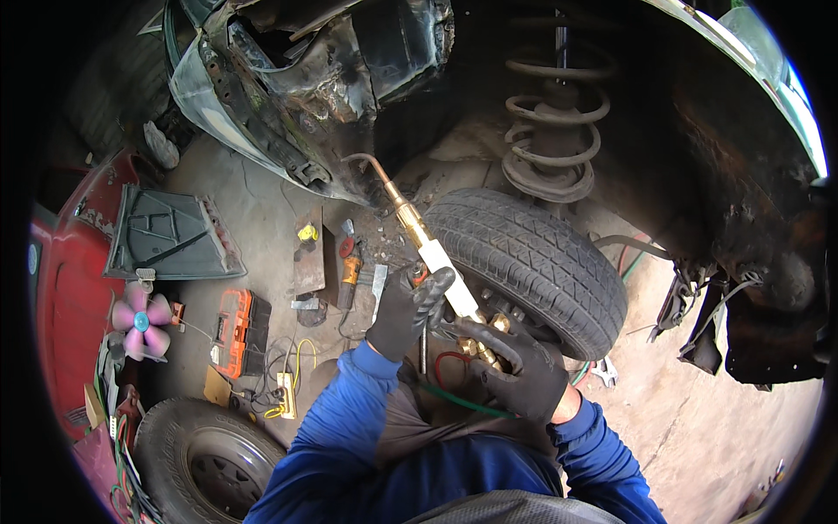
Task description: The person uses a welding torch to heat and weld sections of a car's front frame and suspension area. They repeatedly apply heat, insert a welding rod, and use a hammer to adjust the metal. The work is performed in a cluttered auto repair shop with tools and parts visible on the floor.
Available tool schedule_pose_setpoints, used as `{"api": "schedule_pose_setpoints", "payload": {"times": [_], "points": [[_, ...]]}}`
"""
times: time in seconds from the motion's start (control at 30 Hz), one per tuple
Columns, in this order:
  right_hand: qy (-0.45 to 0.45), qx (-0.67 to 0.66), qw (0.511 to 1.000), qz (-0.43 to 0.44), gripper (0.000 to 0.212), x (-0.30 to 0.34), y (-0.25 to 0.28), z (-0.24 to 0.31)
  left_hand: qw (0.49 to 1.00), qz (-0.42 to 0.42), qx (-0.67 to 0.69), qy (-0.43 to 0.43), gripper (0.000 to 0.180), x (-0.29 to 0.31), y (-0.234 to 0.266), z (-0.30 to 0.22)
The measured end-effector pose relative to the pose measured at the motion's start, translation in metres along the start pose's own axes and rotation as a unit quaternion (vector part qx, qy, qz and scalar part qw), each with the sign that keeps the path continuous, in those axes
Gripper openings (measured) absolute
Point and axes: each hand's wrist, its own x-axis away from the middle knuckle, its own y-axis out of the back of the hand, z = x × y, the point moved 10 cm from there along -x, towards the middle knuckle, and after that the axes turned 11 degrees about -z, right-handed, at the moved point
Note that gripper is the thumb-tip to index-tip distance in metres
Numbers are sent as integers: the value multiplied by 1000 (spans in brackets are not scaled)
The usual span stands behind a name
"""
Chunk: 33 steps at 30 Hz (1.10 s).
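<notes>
A gas welding torch (pixel 447 278) with a white grip, brass fittings and a bent copper tip slants up and to the left in front of me. My right hand (pixel 524 367), in a dark glove, is closed around its brass valve end. The gloved left hand (pixel 404 307) is beside the white grip, its fingers curled. A small orange piece shows by those fingers and a thin metal rod (pixel 424 351) below them; what they hold is partly hidden. The bent tip is near the lower edge of a scorched, rusty car body panel (pixel 327 92). No flame is visible.
A loose tire (pixel 532 262) lies just beyond the torch, below a coil spring (pixel 556 131). On the floor at left are an angle grinder (pixel 350 272), an orange toolbox (pixel 237 332), a pink fan (pixel 141 320), a power strip (pixel 286 395) and another wheel (pixel 205 458). Hoses (pixel 467 400) run by my legs.
</notes>
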Motion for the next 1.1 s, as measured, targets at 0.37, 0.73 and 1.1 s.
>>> {"api": "schedule_pose_setpoints", "payload": {"times": [0.37,0.73,1.1], "points": [[-73,-33,989,-120,45,34,27,-17,984,149,-97,-22,54,-24,-36,-10],[-17,29,978,-206,43,70,75,-3,993,70,4,-94,41,-116,-21,-66],[-82,4,980,-183,41,84,72,-18,983,120,4,-137,48,-101,-51,-66]]}}
